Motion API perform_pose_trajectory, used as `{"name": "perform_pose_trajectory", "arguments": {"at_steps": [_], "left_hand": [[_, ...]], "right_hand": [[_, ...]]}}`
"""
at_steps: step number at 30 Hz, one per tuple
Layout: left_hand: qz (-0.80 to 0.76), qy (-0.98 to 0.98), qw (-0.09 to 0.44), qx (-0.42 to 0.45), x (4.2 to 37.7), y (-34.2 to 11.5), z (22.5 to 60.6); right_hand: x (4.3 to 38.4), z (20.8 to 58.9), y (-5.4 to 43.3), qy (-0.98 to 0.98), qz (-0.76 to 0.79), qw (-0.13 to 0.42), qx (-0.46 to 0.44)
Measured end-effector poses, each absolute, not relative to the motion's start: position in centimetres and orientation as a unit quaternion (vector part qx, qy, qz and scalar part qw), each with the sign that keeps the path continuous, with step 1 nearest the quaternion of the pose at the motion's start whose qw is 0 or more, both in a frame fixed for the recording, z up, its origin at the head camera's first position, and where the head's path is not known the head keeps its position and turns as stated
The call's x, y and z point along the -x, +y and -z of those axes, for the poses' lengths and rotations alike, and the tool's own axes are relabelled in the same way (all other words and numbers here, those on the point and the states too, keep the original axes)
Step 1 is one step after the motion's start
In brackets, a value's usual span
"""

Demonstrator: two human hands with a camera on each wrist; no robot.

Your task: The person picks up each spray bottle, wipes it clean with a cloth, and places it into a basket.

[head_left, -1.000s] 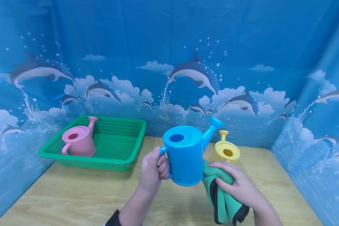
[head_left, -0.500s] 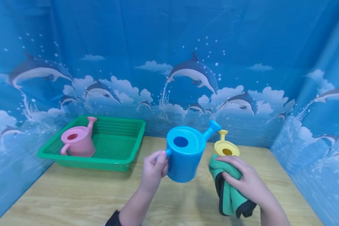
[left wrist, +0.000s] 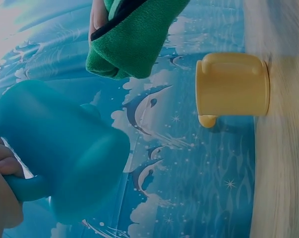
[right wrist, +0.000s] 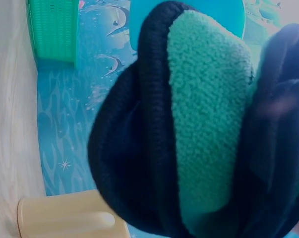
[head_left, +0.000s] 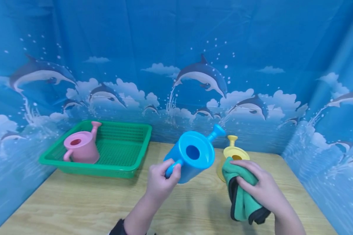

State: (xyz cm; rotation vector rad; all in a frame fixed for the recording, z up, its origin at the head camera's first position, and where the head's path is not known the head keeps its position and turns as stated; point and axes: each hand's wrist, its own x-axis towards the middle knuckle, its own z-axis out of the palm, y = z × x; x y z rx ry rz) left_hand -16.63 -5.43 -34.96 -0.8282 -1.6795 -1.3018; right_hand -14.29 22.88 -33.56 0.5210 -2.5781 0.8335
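Observation:
My left hand (head_left: 163, 179) grips the handle of a blue watering can (head_left: 198, 145), which is held above the table and tilted, its top turned toward me and its spout to the upper right. In the left wrist view the blue can (left wrist: 65, 144) fills the lower left. My right hand (head_left: 260, 186) holds a folded green cloth (head_left: 238, 173) with black edging, apart from the blue can. The cloth (right wrist: 204, 114) covers much of the right wrist view. Behind it, a yellow watering can (head_left: 233, 151) stands upright on the table, partly hidden in the head view.
A green plastic basket (head_left: 141, 153) stands at the back left of the wooden table (head_left: 85, 205). Inside it, on its left side, sits a pink watering can (head_left: 83, 148). Blue curtains (head_left: 153, 39) printed with dolphins enclose the back and sides.
The blue can has gone from upright to tilted, its top swinging toward me. My right hand has drawn the cloth away from the can, to the right.

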Motion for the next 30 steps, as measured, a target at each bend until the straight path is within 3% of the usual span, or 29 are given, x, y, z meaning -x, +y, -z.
{"name": "perform_pose_trajectory", "arguments": {"at_steps": [10,17,30], "left_hand": [[0.398,-0.662,0.497,0.394,17.00,-5.14,35.18],[0.234,-0.662,0.551,0.451,17.07,-5.42,34.61],[0.160,-0.668,0.535,0.492,17.23,-5.38,34.64]], "right_hand": [[14.23,33.42,23.26,-0.915,-0.299,0.204,-0.179],[14.30,33.42,23.41,-0.916,-0.297,0.206,-0.174],[14.38,33.20,23.74,-0.917,-0.299,0.207,-0.163]]}}
